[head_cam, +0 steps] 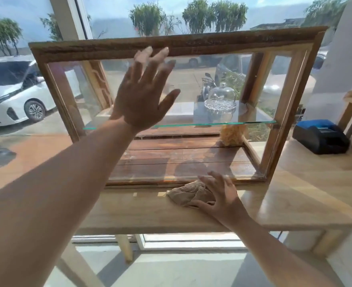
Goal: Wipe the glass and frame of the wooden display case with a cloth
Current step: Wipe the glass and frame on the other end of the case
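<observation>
- It looked like a small shop or café front.
- A wooden display case (pixel 177 46) with glass sides and a glass shelf stood on a pale wooden bench (pixel 295 193).
- A clear glass cake dome (pixel 220 96) sat on the shelf.
- A small black and blue receipt printer (pixel 320 135) sat beside the case.
- A tall window (pixel 113 15) faced a street with a parked white car (pixel 11 90) and a motorbike (pixel 207 85).

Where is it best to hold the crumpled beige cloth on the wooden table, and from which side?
The best grip is probably the raised, bunched middle of the crumpled beige cloth, from above on the near side. It lies heaped close to the bottom rail of the wooden display case, which blocks the far side. The right hand rests on its right end.
</observation>
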The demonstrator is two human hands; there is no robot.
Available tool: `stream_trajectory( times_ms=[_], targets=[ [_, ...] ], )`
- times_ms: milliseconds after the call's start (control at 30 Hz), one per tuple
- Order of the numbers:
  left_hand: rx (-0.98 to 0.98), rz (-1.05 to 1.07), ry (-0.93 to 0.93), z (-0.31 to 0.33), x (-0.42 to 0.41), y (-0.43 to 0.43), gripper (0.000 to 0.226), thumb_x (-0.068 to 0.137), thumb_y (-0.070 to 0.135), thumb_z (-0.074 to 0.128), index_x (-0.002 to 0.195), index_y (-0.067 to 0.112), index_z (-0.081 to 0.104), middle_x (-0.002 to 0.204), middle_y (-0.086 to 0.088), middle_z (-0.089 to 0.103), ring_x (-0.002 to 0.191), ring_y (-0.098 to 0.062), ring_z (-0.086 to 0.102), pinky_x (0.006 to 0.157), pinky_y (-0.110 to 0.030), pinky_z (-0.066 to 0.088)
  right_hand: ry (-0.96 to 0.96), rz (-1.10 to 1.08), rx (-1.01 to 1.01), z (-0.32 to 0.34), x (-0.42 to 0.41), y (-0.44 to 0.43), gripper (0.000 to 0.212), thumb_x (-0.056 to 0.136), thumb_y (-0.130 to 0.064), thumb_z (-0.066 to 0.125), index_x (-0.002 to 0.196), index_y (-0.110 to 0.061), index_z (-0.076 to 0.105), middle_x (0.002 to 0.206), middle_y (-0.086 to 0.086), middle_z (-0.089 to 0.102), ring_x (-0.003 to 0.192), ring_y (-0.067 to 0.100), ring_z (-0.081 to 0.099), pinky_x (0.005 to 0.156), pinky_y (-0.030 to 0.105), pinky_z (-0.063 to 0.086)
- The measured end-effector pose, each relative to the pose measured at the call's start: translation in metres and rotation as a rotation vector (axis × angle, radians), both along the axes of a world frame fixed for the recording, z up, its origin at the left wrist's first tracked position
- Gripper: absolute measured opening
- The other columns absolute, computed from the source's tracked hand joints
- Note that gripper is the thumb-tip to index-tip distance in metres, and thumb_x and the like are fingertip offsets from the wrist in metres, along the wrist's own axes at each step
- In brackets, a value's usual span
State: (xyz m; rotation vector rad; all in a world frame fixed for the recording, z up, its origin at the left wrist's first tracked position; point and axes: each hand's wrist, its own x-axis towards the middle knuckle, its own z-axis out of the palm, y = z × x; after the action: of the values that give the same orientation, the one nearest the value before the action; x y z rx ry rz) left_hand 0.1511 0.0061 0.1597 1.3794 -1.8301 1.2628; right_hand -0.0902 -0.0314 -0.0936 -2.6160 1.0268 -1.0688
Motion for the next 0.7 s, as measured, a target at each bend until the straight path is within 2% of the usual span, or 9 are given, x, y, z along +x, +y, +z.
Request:
stream_trajectory(
  times_ms=[100,133,200,267,367,433,533,700],
  targets=[
    [0.186,-0.086,0.022,-0.070,-0.015,0.017,0.053,0.098,0.045,0.047,0.131,0.004,0.054,0.139,-0.021,0.048,0.128,-0.041,0.041,0.107,-0.050,0.035,0.151,0.055,0.153,-0.004,-0.016,0.002,0.075,0.077,-0.076,0.055,0.141,-0.039,0.046,0.141,-0.008,0.045,0.129,0.014,0.038,0.107,0.033,0.039],
    [0.267,-0.113,0.029,-0.092,-0.021,0.022,0.052,0.097,0.044,0.048,0.129,0.003,0.055,0.135,-0.020,0.051,0.125,-0.040,0.043,0.106,-0.048,0.037,0.156,0.086,0.198,-0.005,-0.021,0.003,0.074,0.080,-0.072,0.058,0.144,-0.039,0.043,0.146,-0.009,0.042,0.135,0.012,0.034,0.110,0.029,0.036],
    [0.445,-0.149,0.058,-0.133,-0.035,0.031,0.051,0.096,0.042,0.050,0.129,0.004,0.056,0.130,-0.016,0.054,0.121,-0.036,0.047,0.101,-0.047,0.041,0.104,0.083,0.227,-0.006,-0.030,0.004,0.058,0.090,-0.054,0.060,0.143,-0.034,0.048,0.148,-0.007,0.044,0.138,0.011,0.034,0.112,0.027,0.033],
    [0.644,-0.152,0.094,-0.167,-0.049,0.035,0.052,0.096,0.043,0.049,0.134,0.007,0.052,0.135,-0.012,0.052,0.125,-0.030,0.045,0.102,-0.046,0.041,0.009,-0.036,0.195,-0.007,-0.043,0.000,0.039,0.098,-0.032,0.055,0.136,-0.026,0.057,0.137,-0.004,0.055,0.129,0.013,0.046,0.107,0.027,0.038],
    [0.856,-0.110,0.151,-0.202,-0.064,0.030,0.059,0.097,0.048,0.040,0.146,0.017,0.035,0.150,-0.004,0.037,0.136,-0.022,0.031,0.110,-0.038,0.031,0.041,-0.201,0.201,-0.009,-0.063,-0.006,0.031,0.100,-0.029,0.049,0.128,-0.024,0.062,0.119,-0.008,0.062,0.111,0.010,0.055,0.090,0.017,0.040],
    [0.903,-0.112,0.182,-0.213,-0.073,0.023,0.060,0.096,0.053,0.038,0.147,0.023,0.032,0.153,0.000,0.033,0.137,-0.021,0.028,0.110,-0.037,0.029,0.106,-0.223,0.191,-0.013,-0.069,-0.008,0.032,0.100,-0.033,0.047,0.127,-0.025,0.063,0.119,-0.010,0.062,0.109,0.008,0.055,0.088,0.018,0.041],
    [0.922,-0.146,0.222,-0.222,-0.086,0.013,0.058,0.092,0.057,0.044,0.143,0.032,0.038,0.149,0.007,0.039,0.132,-0.020,0.034,0.107,-0.036,0.030,0.134,-0.272,0.160,-0.013,-0.065,-0.008,0.033,0.098,-0.038,0.044,0.124,-0.029,0.064,0.122,-0.010,0.062,0.110,0.010,0.054,0.088,0.022,0.043],
    [0.892,-0.055,0.222,-0.236,-0.087,0.005,0.061,0.087,0.069,0.038,0.140,0.039,0.042,0.143,0.014,0.041,0.122,-0.019,0.038,0.102,-0.040,0.037,0.181,-0.276,0.153,-0.013,-0.063,-0.009,0.033,0.097,-0.036,0.045,0.122,-0.026,0.064,0.123,-0.008,0.060,0.110,0.012,0.053,0.089,0.025,0.043]
  ],
)
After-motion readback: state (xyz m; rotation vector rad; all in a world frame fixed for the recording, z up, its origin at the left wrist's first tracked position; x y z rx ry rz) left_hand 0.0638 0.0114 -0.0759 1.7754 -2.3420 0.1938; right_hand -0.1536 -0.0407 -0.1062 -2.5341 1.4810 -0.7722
